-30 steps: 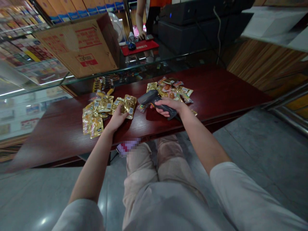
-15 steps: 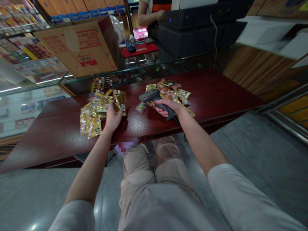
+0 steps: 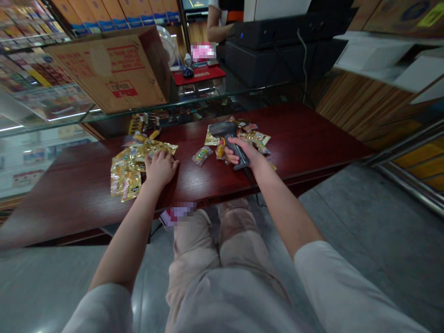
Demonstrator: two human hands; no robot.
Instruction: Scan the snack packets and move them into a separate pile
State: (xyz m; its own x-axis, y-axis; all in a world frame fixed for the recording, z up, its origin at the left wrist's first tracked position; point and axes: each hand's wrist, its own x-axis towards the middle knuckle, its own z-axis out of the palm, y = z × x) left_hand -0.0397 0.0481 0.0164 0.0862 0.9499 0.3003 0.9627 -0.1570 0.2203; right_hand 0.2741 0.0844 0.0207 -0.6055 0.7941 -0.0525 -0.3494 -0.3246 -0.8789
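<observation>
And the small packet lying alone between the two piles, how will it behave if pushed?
The small packet probably slides easily: its wrapper and the tabletop both look glossy. It is likely light, being little. Lying flat, it seems unlikely to roll.

Black scanner (image 3: pixel 224 132) in my right hand (image 3: pixel 244 151), gold packets (image 3: pixel 126 164) under my left hand (image 3: pixel 160 169).
A small clear packet (image 3: pixel 202 156) lies between my hands on the red-brown table (image 3: pixel 294 134); a cardboard box (image 3: pixel 111 74) stands beyond.
</observation>
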